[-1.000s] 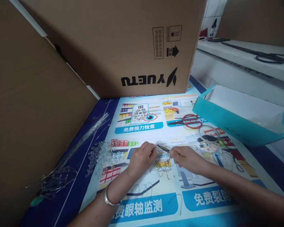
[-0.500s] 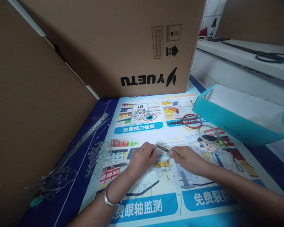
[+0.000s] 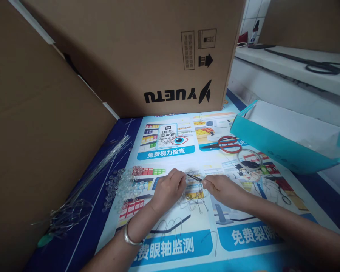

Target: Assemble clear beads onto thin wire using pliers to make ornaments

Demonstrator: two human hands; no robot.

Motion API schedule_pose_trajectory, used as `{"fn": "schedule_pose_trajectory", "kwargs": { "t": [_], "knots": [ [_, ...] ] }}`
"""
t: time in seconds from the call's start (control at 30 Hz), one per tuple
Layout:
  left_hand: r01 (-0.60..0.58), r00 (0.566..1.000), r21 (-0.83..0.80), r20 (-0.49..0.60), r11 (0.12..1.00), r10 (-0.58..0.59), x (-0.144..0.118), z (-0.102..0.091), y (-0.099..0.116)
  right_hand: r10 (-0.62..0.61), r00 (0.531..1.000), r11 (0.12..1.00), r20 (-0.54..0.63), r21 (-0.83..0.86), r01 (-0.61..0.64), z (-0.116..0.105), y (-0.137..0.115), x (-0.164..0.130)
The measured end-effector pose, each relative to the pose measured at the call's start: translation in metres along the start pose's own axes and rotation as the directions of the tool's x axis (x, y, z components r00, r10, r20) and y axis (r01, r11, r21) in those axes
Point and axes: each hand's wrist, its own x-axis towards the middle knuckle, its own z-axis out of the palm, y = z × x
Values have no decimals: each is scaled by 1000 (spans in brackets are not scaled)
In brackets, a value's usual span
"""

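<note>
Thin dark tweezers (image 3: 194,177) sit just below the centre of the frame, pinched in the fingertips of your right hand (image 3: 221,190), their tip pointing left toward your left hand (image 3: 167,189). Your left grip is pressed together on something too small to make out, right at the tweezer tip. Your wrist on that side wears a silver bangle (image 3: 128,236).

Under both hands lies a loose tangle of thin bent wire pieces (image 3: 193,202), scattered over the colourful printed poster (image 3: 170,151) that covers the worktop. Just left of your left hand there's a heap of small clear plastic beads (image 3: 124,185). Further out, at lower left of the frame, a bundle of long thin metal wires (image 3: 82,189) runs diagonally beside the cardboard sheet (image 3: 36,151).

Above centre stands a large brown cardboard box (image 3: 147,53) with black lettering printed upside down. Right of centre, red-handled scissors (image 3: 225,144) lie on the poster, with a clear ring (image 3: 249,158) touching them just below. A teal open cardboard tray (image 3: 283,143) fills the right side, well apart from your hands.
</note>
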Motion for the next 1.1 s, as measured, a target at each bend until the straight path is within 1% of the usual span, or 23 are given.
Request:
{"fn": "schedule_pose_trajectory", "kwargs": {
  "t": [0.2, 0.33, 0.47, 0.57, 0.73, 0.83, 0.87, 0.93, 0.97, 1.03, 1.1],
  "knots": [
    [-19, 1000, 17, 6, 1000, 19, 1, 0, -4, -12, 1000, 997, 29, -73, 14, -3, 0, 0],
    [-14, 999, 65, 35, 998, 12, 1, 0, -7, -26, 998, 976, 64, -213, 39, -9, -1, -4],
    [-50, 996, 84, 82, 995, 43, 2, 1, -8, -20, 996, 946, 85, -321, 46, -16, -2, -7],
    [-61, 994, 113, 102, 992, 50, 2, 2, -8, -12, 996, 939, 85, -341, 40, -17, -1, -7],
    [-65, 994, 169, 103, 983, 48, 4, 3, -8, -1, 997, 937, 78, -348, 28, -17, 1, -4],
    [-66, 993, 184, 104, 981, 48, 4, 4, -8, 19, 995, 958, 100, -285, 10, -22, -2, 0],
    [-64, 994, 186, 103, 980, 45, 5, 4, -8, 33, 992, 973, 122, -231, -3, -24, -3, 2],
    [-60, 994, 181, 101, 982, 42, 5, 5, -8, 76, 979, 996, 192, -69, -64, -28, -4, 6],
    [-57, 994, 175, 102, 983, 40, 6, 5, -8, 110, 965, 993, 237, 15, -117, -29, -5, 9],
    [-52, 994, 159, 108, 986, 35, 6, 4, -7, 169, 927, 961, 336, 151, -230, -30, -5, 14],
    [-45, 993, 147, 119, 988, 28, 6, 2, -5, 225, 886, 918, 405, 218, -333, -29, -7, 19]
  ]
}}
